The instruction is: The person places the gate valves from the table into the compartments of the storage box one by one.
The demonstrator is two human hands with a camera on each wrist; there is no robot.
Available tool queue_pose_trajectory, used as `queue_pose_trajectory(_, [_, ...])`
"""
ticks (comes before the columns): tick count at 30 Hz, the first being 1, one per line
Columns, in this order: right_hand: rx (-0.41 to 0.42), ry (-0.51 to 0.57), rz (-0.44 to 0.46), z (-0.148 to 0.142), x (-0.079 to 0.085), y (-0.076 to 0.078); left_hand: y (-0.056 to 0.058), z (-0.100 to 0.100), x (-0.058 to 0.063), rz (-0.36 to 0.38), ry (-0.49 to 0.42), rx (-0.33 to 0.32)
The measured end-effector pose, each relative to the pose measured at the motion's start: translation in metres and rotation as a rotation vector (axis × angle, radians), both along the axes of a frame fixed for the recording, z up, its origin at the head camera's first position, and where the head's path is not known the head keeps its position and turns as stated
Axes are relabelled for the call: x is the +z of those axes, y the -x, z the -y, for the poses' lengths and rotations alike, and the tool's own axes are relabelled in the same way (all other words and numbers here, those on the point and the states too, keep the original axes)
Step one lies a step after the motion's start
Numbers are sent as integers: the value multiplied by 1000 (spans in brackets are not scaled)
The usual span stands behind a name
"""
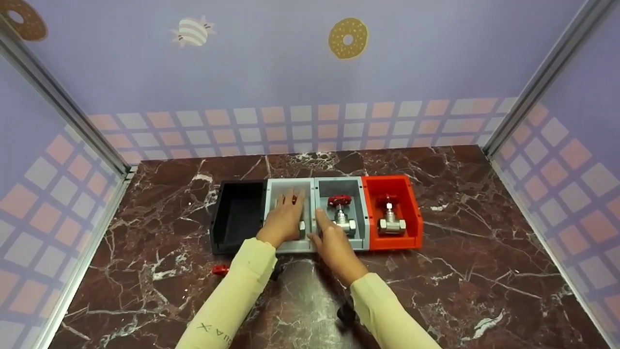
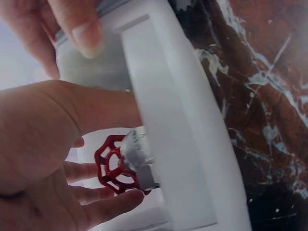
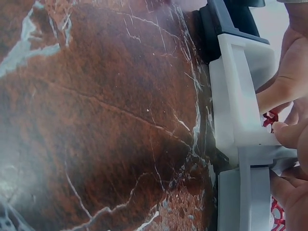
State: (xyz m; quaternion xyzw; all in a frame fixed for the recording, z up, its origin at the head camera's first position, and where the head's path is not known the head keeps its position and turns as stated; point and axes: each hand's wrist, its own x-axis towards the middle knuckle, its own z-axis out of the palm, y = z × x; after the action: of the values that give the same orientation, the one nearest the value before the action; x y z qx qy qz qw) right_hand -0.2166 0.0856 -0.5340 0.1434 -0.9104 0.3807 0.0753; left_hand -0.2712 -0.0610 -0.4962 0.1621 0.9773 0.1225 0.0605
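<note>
My left hand [image 1: 286, 218] reaches down into the white bin [image 1: 293, 248] and holds a valve there. In the left wrist view the valve's red handwheel [image 2: 114, 166] and metal body [image 2: 137, 149] lie between thumb and fingers. My right hand [image 1: 334, 245] grips the adjoining side walls of the white bin and the grey bin [image 1: 359, 245]. Its thumb [image 3: 287, 135] is on the white side, its other fingers [image 3: 285, 190] on the grey side. Beside it, a metal valve [image 1: 342, 218] with a red handwheel stands in the grey bin.
A black bin [image 1: 242, 213] adjoins on the left, an orange-red bin [image 1: 414, 213] with another valve [image 1: 391, 225] on the right. Near the left sleeve a red handwheel [image 1: 220, 270] lies on the marbled table [image 1: 465, 271]. Patterned walls [image 1: 290, 72] enclose the back and sides.
</note>
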Motion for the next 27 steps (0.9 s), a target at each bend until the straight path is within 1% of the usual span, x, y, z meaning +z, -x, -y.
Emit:
queue_pose_trajectory(4, [4, 4, -9, 1, 2, -1, -2, 0, 5, -7, -3, -3])
queue_pose_trajectory(12, [-4, -10, -2, 2, 5, -3, -13, 2, 16, -67, -16, -19])
queue_pose_trajectory(18, [2, -17, 24, 1, 8, -3, -21, 8, 22, -50, 1, -33])
queue_pose_trajectory(23, [12, 0, 59, 1, 9, -1, -26, 15, 24, -26, -10, -20])
queue_pose_trajectory(27, [0, 16, 75, 1, 9, -1, -29, 19, 25, -23, -37, -29])
